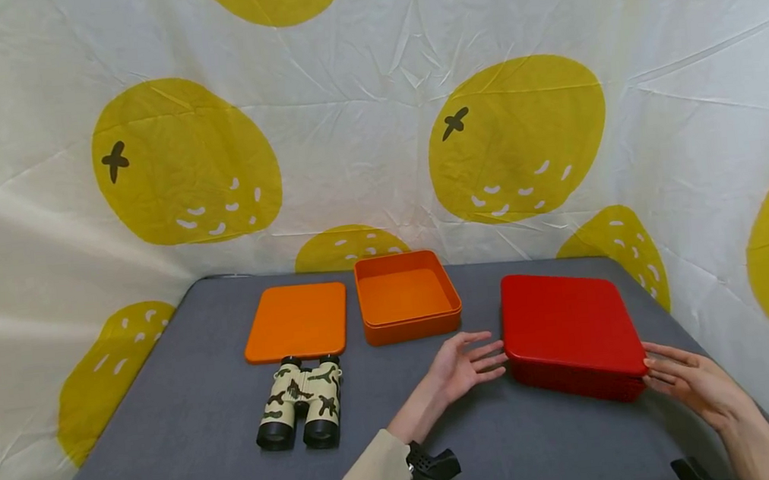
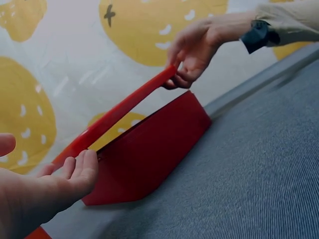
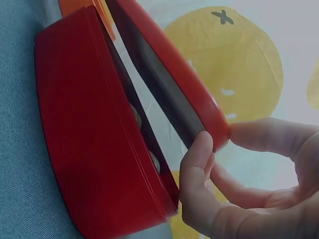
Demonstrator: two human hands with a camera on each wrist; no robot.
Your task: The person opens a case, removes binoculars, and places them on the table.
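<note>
A red box (image 2: 149, 149) stands on the grey table, its red lid (image 1: 565, 312) raised at the right end and low at the left, leaving a wedge-shaped gap. My right hand (image 1: 703, 391) pinches the lid's right corner between thumb and fingers, as the right wrist view shows. At the lid's left end is my left hand (image 1: 464, 366), palm turned up, with loosely extended fingers right at the edge. Through the gap, pale rounded shapes (image 3: 155, 162) show inside the box; the rest of its contents is hidden.
An orange box (image 1: 413, 333) without its lid stands left of the red one. Beside it lies a flat orange lid (image 1: 298, 320). Camouflage binoculars (image 1: 302, 400) rest in front of that lid. A white curtain (image 1: 349, 144) with yellow fruit prints hangs around the table (image 1: 189, 440).
</note>
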